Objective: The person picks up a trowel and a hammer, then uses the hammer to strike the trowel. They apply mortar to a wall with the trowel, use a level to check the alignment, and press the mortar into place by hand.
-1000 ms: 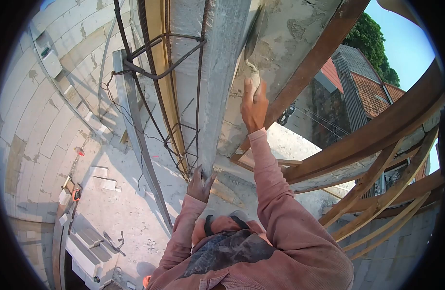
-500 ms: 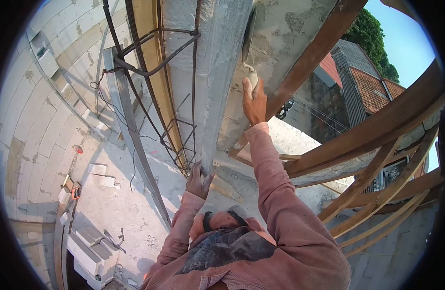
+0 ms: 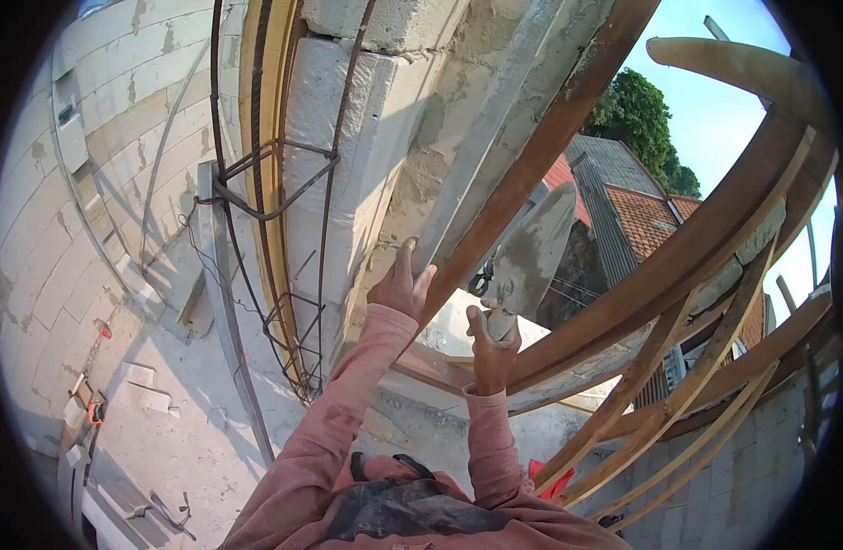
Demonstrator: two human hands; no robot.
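My left hand [image 3: 403,286] is closed around the lower end of a long grey straightedge [image 3: 488,137], which lies along a strip of mortar [image 3: 440,137] on the wall beside a brown wooden frame post [image 3: 541,165]. In my right hand [image 3: 493,353] is a trowel [image 3: 534,252], gripped by its handle. Its broad blade points upward and carries dark wet smears. The trowel is apart from the wall, in front of the window opening.
White blocks [image 3: 344,128] form the wall on the left. Steel rebar [image 3: 328,197] stands in front of it beside a wooden board [image 3: 273,183]. Curved-looking brown timbers [image 3: 641,284] cross on the right. Block offcuts [image 3: 147,394] lie on the floor, lower left.
The straightedge has shifted right, from the block edge to alongside the wooden post, with my left hand on it. My right hand has brought the trowel down and away from the wall.
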